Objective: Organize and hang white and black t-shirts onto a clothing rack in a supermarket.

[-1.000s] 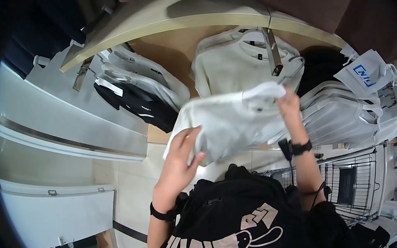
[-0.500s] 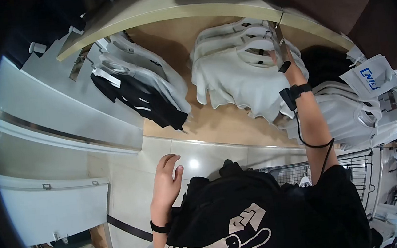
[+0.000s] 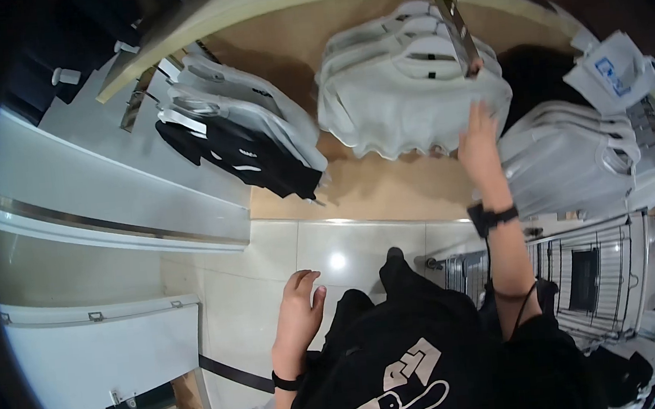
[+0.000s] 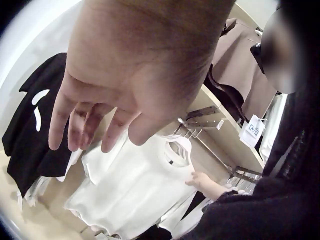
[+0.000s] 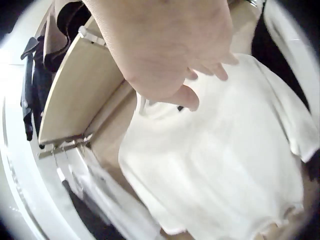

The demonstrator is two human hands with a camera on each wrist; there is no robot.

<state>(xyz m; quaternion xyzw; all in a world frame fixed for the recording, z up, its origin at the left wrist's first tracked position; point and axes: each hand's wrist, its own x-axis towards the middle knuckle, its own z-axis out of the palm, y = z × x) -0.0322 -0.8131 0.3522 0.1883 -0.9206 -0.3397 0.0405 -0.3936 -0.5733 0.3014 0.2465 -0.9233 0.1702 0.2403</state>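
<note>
A white long-sleeved top [image 3: 397,109] hangs on a white hanger [image 3: 427,48] at the front of a metal rail [image 3: 459,33], with more pale tops behind it. My right hand [image 3: 481,148] is held up before its right side, fingers extended and holding nothing. In the right wrist view, that hand [image 5: 170,55] overlaps the neckline of the white top [image 5: 215,155]. Low in front of my body, my left hand [image 3: 298,316] hangs with loose fingers and nothing in it. The left wrist view shows its fingers [image 4: 75,132] spread and relaxed.
Black and grey tops [image 3: 249,153] hang on a rail to the left, and grey-white tops [image 3: 572,156] to the right. A paper tag [image 3: 608,75] dangles at the upper right. A wire cart [image 3: 575,276] stands on the floor at right.
The white top moved from my hands onto the rail. My right hand then drew back from the rail toward me. My left hand let go and dropped lower.
</note>
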